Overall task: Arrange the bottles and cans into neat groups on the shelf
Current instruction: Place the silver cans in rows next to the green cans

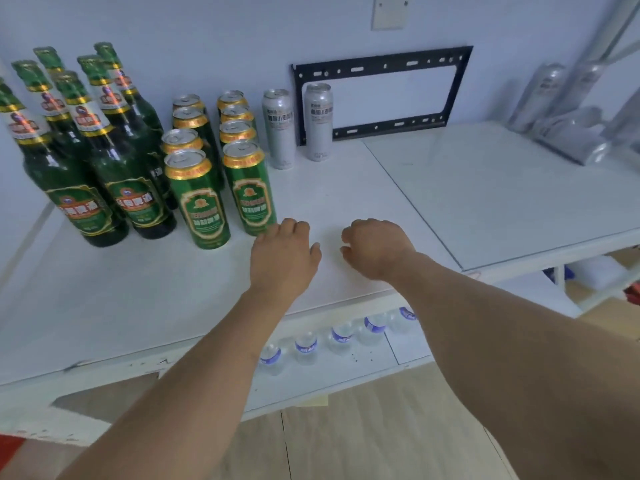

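Several green glass beer bottles (pixel 100 150) stand grouped at the far left of the white shelf (pixel 138 289). Beside them, several green cans (pixel 199 199) stand in two rows. Two tall silver cans (pixel 280 128) stand upright near the wall, and more silver cans (pixel 568 133) lie and stand blurred at the far right. My left hand (pixel 282 258) rests palm down just right of the front green can, fingers curled, holding nothing. My right hand (pixel 375 249) hovers beside it, fingers curled under, empty.
A black metal bracket frame (pixel 381 95) leans on the wall behind the silver cans. A glass-topped panel (pixel 502 188) forms the shelf's right part. Several small water bottles (pixel 341 337) stand on a lower shelf. Wood floor lies below.
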